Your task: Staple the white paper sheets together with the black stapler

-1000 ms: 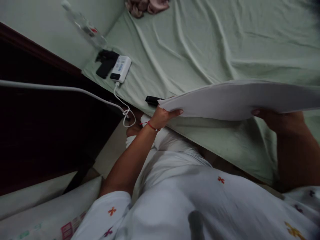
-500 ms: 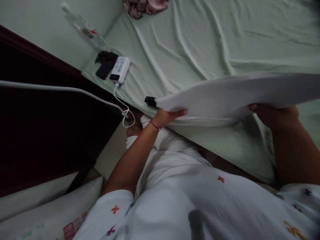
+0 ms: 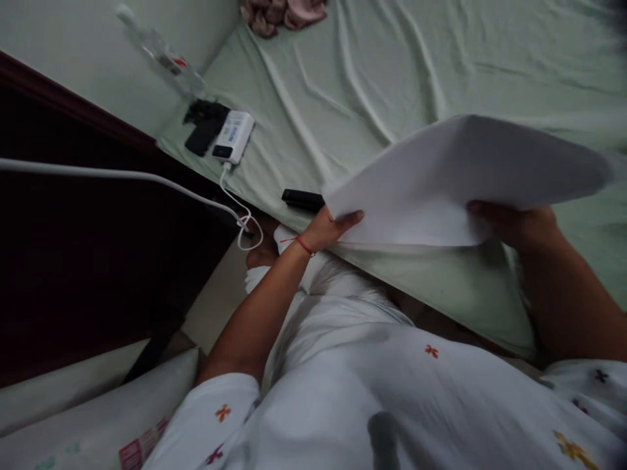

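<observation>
A large white sheet of paper is held between my two hands above the bed, bent upward in the middle. My left hand pinches its left end, thumb on top and the other fingers hidden beneath. Further right, my right hand grips the near edge, its thumb lying on the paper and its fingers out of sight. The paper's right end looks blurred. Just beyond my left hand a black oblong object lies on the bed, partly covered by the paper.
The bed has a wrinkled pale green sheet. Near its left edge are a white power bank with a white cable, a black object and a clear bottle. Pinkish cloth lies at the back. Dark furniture stands left.
The paper has bent up more in the middle as my right hand moved left, closer to my left hand. More of the black oblong object shows.
</observation>
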Demonstrator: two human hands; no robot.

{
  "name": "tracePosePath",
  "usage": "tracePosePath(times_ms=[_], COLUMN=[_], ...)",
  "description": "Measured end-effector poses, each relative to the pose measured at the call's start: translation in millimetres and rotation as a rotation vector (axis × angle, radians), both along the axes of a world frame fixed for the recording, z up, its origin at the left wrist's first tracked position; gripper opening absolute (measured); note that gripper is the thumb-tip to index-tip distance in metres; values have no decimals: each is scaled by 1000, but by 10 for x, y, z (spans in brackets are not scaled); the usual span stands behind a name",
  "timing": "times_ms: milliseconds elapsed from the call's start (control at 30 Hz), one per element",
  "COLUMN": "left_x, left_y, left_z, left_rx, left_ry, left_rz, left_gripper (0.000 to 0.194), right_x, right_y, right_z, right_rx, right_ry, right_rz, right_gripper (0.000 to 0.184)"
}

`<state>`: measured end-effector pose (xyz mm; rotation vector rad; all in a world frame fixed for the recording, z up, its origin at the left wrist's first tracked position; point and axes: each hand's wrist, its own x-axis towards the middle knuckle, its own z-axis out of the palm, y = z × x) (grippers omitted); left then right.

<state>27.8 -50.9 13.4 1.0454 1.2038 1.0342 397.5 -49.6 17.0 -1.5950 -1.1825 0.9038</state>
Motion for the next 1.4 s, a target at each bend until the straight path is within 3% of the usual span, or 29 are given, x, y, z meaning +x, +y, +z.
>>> tracePosePath(times_ms=[100,200,467,600,700,800,967,1200,1300,1400], left_x=[-15,-34,-65,-134,-184,-208,-215,-197,-200,-227], left_y=[-58,-105,-166,-237,-286,-312,-347,-411,-412,-413], left_z=[22,4,-48,-67,-88,-87,-11,35,-14,-82], left_rx=[-28,-91,-127,-156,-191,-195,-211,-185,-198,-242], left_ry=[-64,-129,-56,-33,-25,-46,-121,-135,-151,-137], left_rz=[-38,-44,7,-27,-59,-54,33,45,60,50], left_gripper=[75,84,65,64,62,61,71,65,67,68], right_x=[-41,-86,-189,-158,-170,-223,-268,-321,-308,-249], right_y=[-6,-27,-98,-150,-223,-271,-254,-298,-292,-256], right_z=[-26,-67,17,59,86,150,262,294,264,228], right_rx=[-58,-93,-228,-340,-412,-395,-325,-336,-321,-265], right_ry=[129,237,322,146,-110,-172,74,155,116,-52], right_rz=[-13,53,106,237,230,198,201,165,159,205], right_gripper=[54,56,50,49,42,46,35,36,34,34])
